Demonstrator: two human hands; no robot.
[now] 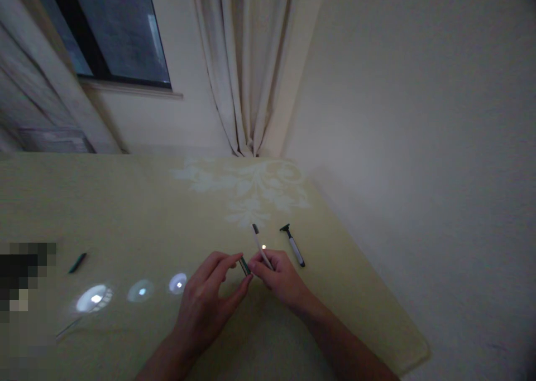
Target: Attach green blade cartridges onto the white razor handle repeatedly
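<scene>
My left hand pinches a small, narrow dark piece that looks like a razor cartridge, gripping it by its ends between thumb and fingers. My right hand is closed around a slim pale-handled brush; its dark head points up and away from me. The fingertips of the right hand are right at the edge of the cartridge, perhaps touching it. Just beyond that hand, a razor with a black head and grey handle lies on the yellowish table.
At the left of the table lies a small dark green object. A thin strip shows nearer me, beside a blurred-out patch. Bright light reflections spot the glossy top. A wall borders the right side; curtains hang behind.
</scene>
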